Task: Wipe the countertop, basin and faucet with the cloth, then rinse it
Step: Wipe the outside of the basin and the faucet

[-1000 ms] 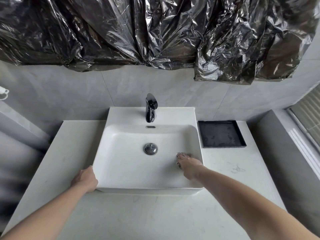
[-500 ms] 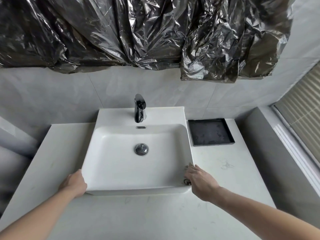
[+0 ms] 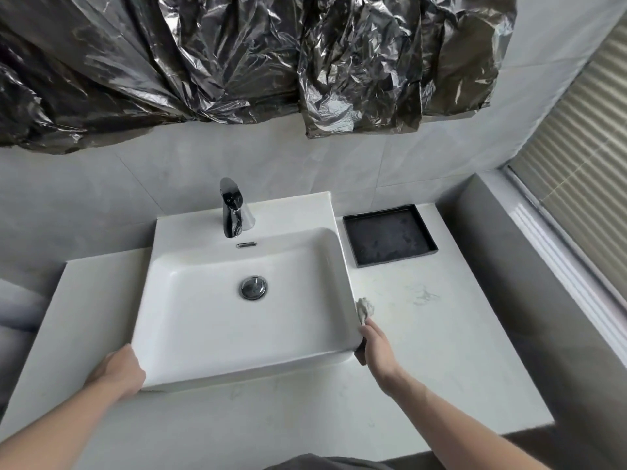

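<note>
Two hands at white basin [image 3: 217, 320], right hand [image 3: 376, 347] pinching grey cloth [image 3: 364, 308], marble countertop [image 3: 441, 334]

I can read no writing, label, brand, number or sign anywhere in front of me.

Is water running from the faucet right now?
No, the faucet shows no stream, and the basin below it looks dry.
</note>
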Action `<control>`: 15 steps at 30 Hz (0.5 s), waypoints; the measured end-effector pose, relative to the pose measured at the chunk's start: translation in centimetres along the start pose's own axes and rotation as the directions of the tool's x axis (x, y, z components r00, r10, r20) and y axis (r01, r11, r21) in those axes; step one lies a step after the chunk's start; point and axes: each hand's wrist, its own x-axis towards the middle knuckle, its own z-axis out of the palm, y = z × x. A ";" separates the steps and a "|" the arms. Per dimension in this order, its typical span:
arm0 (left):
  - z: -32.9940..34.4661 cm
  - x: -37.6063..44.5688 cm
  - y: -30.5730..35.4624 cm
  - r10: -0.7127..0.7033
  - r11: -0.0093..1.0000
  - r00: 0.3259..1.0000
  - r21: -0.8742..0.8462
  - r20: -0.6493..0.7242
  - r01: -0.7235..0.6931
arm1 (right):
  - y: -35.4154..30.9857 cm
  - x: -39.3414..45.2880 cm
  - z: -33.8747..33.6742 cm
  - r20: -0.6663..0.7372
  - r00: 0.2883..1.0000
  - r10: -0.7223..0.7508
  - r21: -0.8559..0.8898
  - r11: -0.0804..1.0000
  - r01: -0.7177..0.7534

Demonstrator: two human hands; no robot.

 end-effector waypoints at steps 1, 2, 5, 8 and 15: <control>-0.1 0.0 0.1 -0.003 1.000 1.000 0.009 0.008 0.003 | -0.6 0.8 0.1 0.033 0.999 -0.014 0.019 1.000 0.014; -0.1 0.0 0.1 -0.005 1.000 1.000 0.020 0.014 0.005 | -1.1 1.9 0.2 0.047 0.999 -0.023 0.022 1.000 0.022; -0.3 0.0 0.2 -0.008 0.999 0.999 0.037 0.035 0.006 | -3.4 4.6 0.9 0.063 0.997 -0.033 0.008 0.999 0.033; -0.5 0.0 0.2 -0.012 0.999 0.999 0.048 0.042 0.010 | -5.8 7.7 1.6 0.048 0.999 -0.018 -0.024 1.000 0.019; -0.9 -0.3 0.4 -0.040 0.994 0.997 0.101 0.067 0.033 | -11.0 14.0 3.5 0.051 0.995 -0.091 -0.133 0.986 0.097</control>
